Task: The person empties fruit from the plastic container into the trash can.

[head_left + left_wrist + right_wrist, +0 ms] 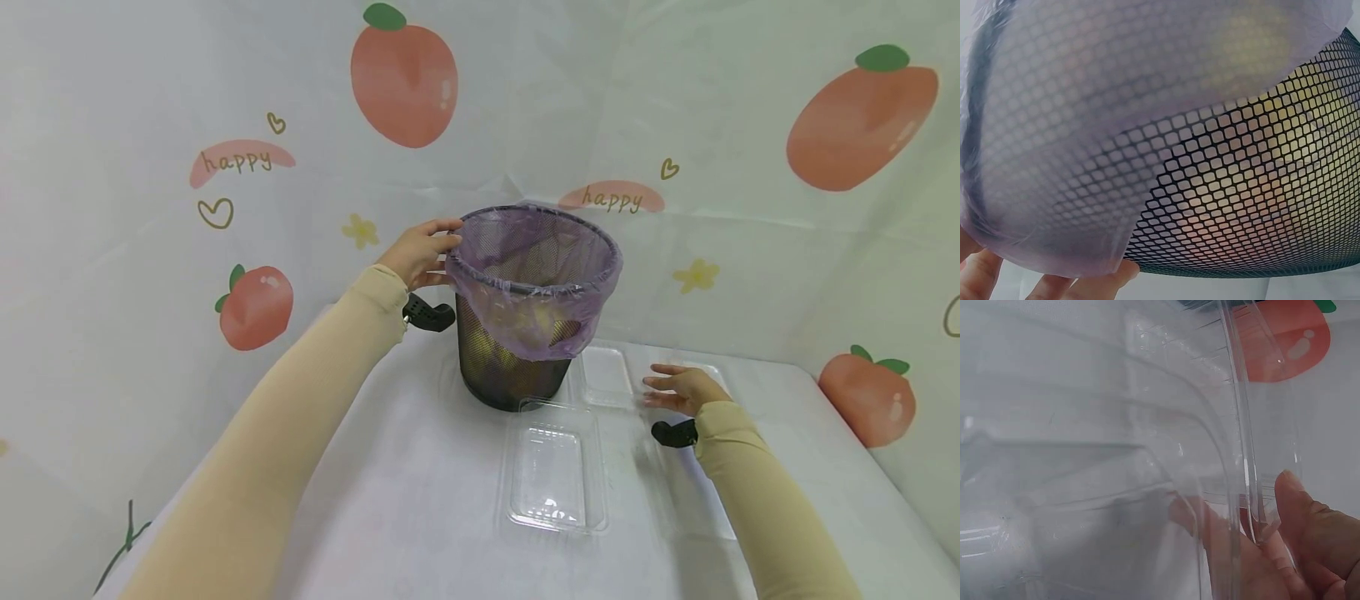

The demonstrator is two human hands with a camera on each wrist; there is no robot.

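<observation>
- The desk (420,500) is covered in a white cloth, and a backdrop printed with peaches and the word "happy" rises behind it and on both sides.
- A black mesh bin (513,367) stands upright toward the back of the desk, near the middle; the left wrist view shows yellowish shapes through the mesh (1260,169), too blurred to name.
- A purple bag (532,275) lines the bin, and its edge is folded out over the rim and hangs partway down the outside (lower at the front than at the back).
- A clear plastic clamshell box (553,467) lies open and flat on the desk just in front of the bin, its far half (606,375) reaching up beside the bin's right foot.
- The left hand (420,252) is at the bin's left rim: the fingers (1100,284) curl onto the folded edge of the bag, and in the left wrist view fingertips press the film from below.
- The right hand (686,389) is low over the desk to the right of the box, with its fingers spread and nearly straight in the head view.
- In the right wrist view, the thumb (1300,512) lies against the edge of a clear plastic sheet (1147,456); I cannot tell whether the fingers actually grip it.
</observation>
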